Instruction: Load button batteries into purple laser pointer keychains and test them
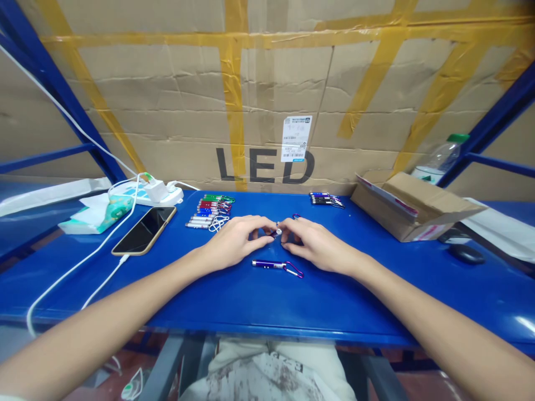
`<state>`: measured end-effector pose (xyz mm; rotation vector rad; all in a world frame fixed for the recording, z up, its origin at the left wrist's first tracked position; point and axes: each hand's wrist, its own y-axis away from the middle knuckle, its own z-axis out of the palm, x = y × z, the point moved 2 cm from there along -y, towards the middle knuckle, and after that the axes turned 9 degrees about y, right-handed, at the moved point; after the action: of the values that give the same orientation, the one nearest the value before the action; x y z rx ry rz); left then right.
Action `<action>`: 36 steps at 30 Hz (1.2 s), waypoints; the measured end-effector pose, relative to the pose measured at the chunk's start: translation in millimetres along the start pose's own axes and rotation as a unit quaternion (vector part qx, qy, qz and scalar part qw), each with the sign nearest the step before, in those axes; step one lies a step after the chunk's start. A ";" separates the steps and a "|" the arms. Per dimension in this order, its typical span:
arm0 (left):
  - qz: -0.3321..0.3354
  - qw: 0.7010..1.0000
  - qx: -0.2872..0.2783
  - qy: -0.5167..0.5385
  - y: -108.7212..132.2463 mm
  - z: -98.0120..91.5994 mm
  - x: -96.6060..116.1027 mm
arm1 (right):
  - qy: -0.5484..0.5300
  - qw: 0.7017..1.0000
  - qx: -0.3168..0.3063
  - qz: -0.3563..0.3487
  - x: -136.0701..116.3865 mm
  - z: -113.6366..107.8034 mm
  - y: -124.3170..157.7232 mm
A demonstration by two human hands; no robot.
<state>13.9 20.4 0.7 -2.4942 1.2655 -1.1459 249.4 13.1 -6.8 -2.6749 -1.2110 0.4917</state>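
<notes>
My left hand (242, 238) is closed in a pinch on a small dark purple keychain flashlight (274, 233), most of which the fingers hide. The fingertips of my right hand (313, 240) meet it from the other side, also pinched together at its bright end. A purple carabiner loop (296, 216) shows just behind the right hand's knuckles. Below both hands, a second purple keychain flashlight (268, 264) lies on the blue table (234, 303), its carabiner clip pointing right.
At the back left lie several flashlights (204, 211) in green, red, blue and silver; further purple and black ones (321, 199) lie back right. A phone (144, 231) on a white cable, a power strip (161, 192) and a tissue pack (98, 214) stand left, an open cardboard box (418, 209) and mouse (466, 254) right.
</notes>
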 end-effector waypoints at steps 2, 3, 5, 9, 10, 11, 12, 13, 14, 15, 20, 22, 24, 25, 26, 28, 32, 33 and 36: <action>-0.005 1.000 -0.004 -0.007 0.0 0.3 -1.0 | 0.005 1.000 0.002 0.010 0.9 -0.5 0.1; -0.009 1.000 -0.006 -0.011 0.0 0.4 -1.5 | 0.006 1.000 0.008 0.018 1.3 -1.7 0.2; -0.017 1.000 -0.006 -0.018 0.0 0.4 -2.0 | 0.005 0.999 0.038 0.033 1.5 -5.6 0.3; -0.024 0.999 -0.009 -0.021 -0.2 0.6 -1.2 | -0.033 0.990 0.131 0.043 -1.3 -14.6 -0.1; -0.023 1.000 -0.010 -0.019 -0.3 0.7 -0.7 | -0.044 0.988 0.141 0.039 -2.5 -15.8 -0.4; -0.021 1.000 -0.011 -0.015 -0.4 0.8 -0.2 | -0.052 0.988 0.145 0.032 -3.8 -16.5 -0.6; -0.020 1.000 -0.012 -0.011 -0.4 0.9 0.2 | -0.058 0.988 0.144 0.025 -4.9 -16.8 -0.8; -0.019 1.000 -0.013 -0.006 -0.5 1.1 0.3 | -0.062 0.988 0.142 0.019 -5.9 -16.9 -1.0; -0.020 1.000 -0.014 0.001 -0.7 1.3 0.3 | -0.064 0.988 0.140 0.015 -6.5 -16.9 -1.0; -0.024 1.000 -0.014 0.009 -0.8 1.6 0.0 | -0.064 0.988 0.139 0.013 -6.8 -16.9 -1.0; -0.048 0.998 -0.008 0.048 -1.3 3.0 -1.9 | -0.033 0.990 0.140 0.000 -7.6 -17.2 -0.6; -0.051 0.997 -0.006 0.054 -1.3 3.4 -2.1 | -0.028 0.989 0.143 -0.006 -8.3 -17.1 -0.9; -0.050 0.997 -0.003 0.058 -1.0 3.5 -2.3 | -0.028 0.989 0.143 -0.009 -8.9 -16.7 -1.3; -0.049 0.997 -0.002 0.060 -0.9 3.5 -2.5 | -0.030 0.989 0.142 -0.009 -8.9 -16.6 -1.4; -0.048 0.997 0.000 0.061 -0.8 3.5 -2.7 | -0.033 0.990 0.139 -0.007 -8.8 -16.4 -1.6; -0.049 0.997 0.002 0.065 -0.6 3.5 -3.0 | -0.042 0.990 0.132 -0.004 -8.2 -16.1 -1.7; -0.059 0.996 -0.002 0.067 -0.9 2.8 -1.9 | -0.055 0.990 0.131 -0.007 -8.2 -16.1 -1.5; -0.062 0.996 -0.001 0.067 -1.1 2.4 -1.1 | -0.055 0.989 0.134 -0.007 -8.6 -16.4 -1.4; -0.065 0.996 0.006 0.068 -2.0 0.8 1.5 | -0.049 0.987 0.150 0.006 -9.6 -17.9 -1.5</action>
<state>16.3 20.4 1.8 -2.5618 1.1373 -1.3694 248.9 6.6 12.5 -2.4284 -1.0480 0.7501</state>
